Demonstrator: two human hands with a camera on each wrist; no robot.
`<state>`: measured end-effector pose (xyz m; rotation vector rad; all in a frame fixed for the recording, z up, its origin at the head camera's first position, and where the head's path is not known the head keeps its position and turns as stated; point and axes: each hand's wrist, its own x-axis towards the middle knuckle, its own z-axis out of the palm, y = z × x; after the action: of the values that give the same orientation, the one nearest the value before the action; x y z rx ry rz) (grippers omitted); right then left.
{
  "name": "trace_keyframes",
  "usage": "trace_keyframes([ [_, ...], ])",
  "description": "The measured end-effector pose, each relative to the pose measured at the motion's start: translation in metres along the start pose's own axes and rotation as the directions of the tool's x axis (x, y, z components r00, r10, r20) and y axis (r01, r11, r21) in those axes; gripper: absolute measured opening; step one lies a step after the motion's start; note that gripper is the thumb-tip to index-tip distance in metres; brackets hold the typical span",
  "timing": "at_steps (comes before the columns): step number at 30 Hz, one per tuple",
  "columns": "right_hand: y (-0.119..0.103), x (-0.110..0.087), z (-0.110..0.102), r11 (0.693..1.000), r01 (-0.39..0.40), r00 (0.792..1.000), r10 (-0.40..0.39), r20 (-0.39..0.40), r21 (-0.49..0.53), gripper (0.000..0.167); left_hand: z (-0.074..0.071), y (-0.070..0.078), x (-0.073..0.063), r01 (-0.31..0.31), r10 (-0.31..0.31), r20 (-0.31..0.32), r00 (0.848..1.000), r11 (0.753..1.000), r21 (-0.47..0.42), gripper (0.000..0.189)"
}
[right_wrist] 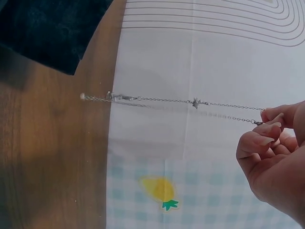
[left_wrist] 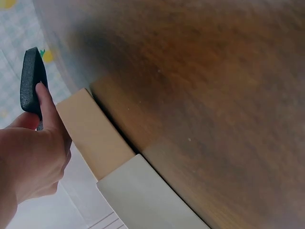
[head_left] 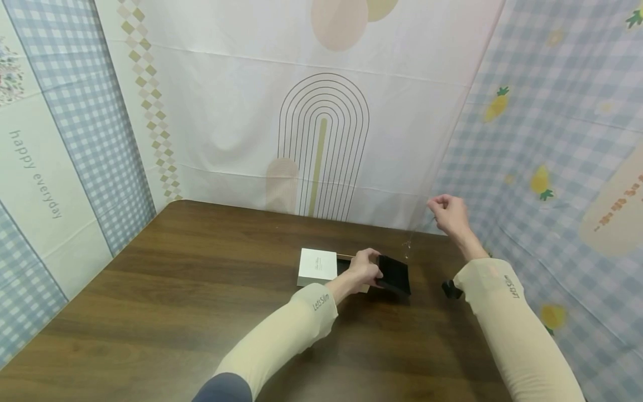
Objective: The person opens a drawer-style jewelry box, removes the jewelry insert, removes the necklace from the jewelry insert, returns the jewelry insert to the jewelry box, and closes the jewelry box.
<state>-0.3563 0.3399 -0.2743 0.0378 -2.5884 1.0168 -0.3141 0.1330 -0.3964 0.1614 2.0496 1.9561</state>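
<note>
1. One black pad (head_left: pixel 395 275) is pinched by the left grip (head_left: pixel 363 268), head view; a white box (head_left: pixel 317 267) sits left of that grip.
2. Left wrist view: tan tray (left_wrist: pixel 97 136) beside the left grip.
3. Right wrist view: right grip (right_wrist: pixel 277 155) pinches a silver chain (right_wrist: pixel 195 102) hanging from it.

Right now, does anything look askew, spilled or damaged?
Nothing looks spilled or damaged. Only the black pad sits askew, tilted in the left hand by the partly open box; being held, it seems deliberate.
</note>
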Motion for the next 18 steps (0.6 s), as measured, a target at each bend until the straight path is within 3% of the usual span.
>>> trace_keyframes([
  [10, 0.011, 0.003, 0.0, 1.0, -0.016, 1.0, 0.016, -0.023, 0.02, 0.032, -0.003, 0.002, 0.001, -0.008, 0.008, -0.006, 1.0, 1.0, 0.016, 0.052],
  [18, 0.019, 0.003, 0.0, 0.995, -0.033, 0.999, 0.035, -0.011, 0.092, 0.031, -0.007, 0.005, 0.001, -0.002, 0.003, -0.027, 1.0, 0.999, 0.045, 0.051],
])
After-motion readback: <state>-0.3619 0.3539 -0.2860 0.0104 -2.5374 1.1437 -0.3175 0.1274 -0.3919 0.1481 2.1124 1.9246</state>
